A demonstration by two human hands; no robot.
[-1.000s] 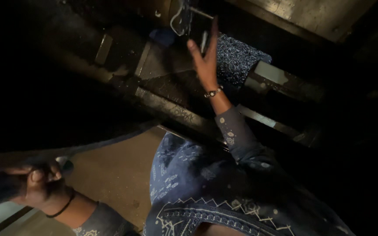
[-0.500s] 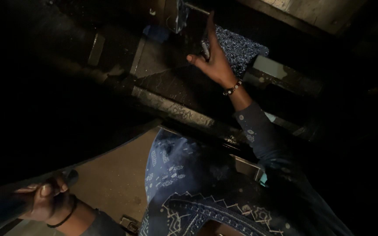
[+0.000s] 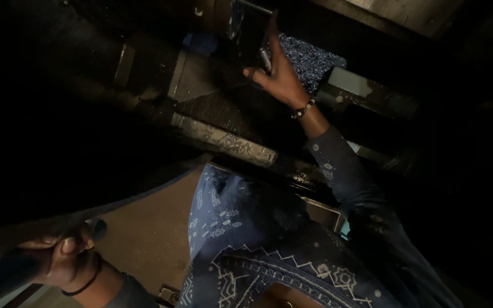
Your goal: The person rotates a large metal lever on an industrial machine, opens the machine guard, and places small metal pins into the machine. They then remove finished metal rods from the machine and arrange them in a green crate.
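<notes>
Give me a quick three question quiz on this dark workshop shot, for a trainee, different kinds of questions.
1. True or false: the right hand reaches up to a dark metal plate on the machine.
2. Multiple choice: what does the left hand grip? A) a dark bar handle B) a folded cloth C) a glass jar
3. Fill in: the right wrist wears a beaded ____.

Key: 1 true. 2 A. 3 bracelet.
</notes>
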